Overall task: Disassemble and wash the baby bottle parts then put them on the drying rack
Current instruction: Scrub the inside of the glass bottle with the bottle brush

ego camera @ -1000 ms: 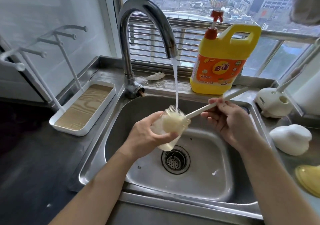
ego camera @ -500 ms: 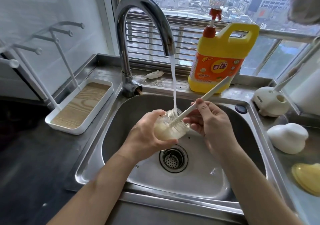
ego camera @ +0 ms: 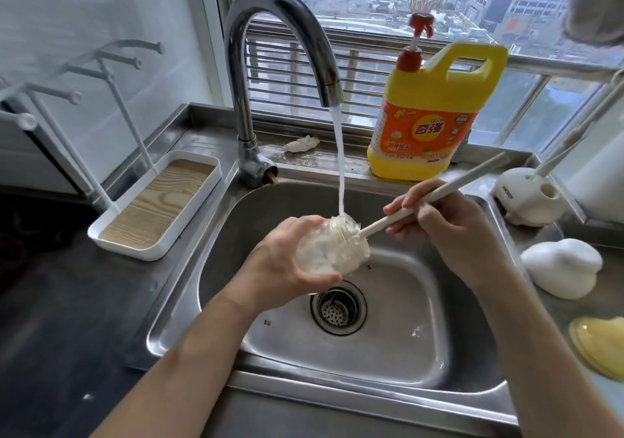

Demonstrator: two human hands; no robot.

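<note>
Gripped the clear baby bottle [ego camera: 332,252] in the left hand [ego camera: 280,265], fingers and thumb curled round its body. Held it over the sink [ego camera: 439,353], above the drain [ego camera: 338,306], tilted with the mouth up and to the right, so as to catch the stream [ego camera: 340,167] from the faucet [ego camera: 270,32] and drop the runoff into the basin. Pinched the bottle brush [ego camera: 472,173] by its handle in the right hand [ego camera: 449,228], pen-fashion, with the bristle head pushed inside the bottle; probably done for fine control while scrubbing. Judged as mid-wash, with racking not yet done. Seen on the table at far left, on the bottle hand's side: the drying rack [ego camera: 152,208]. Seen right of the sink: a white dome piece [ego camera: 560,268] and a yellow piece [ego camera: 601,346], probably awaiting a turn.
</note>
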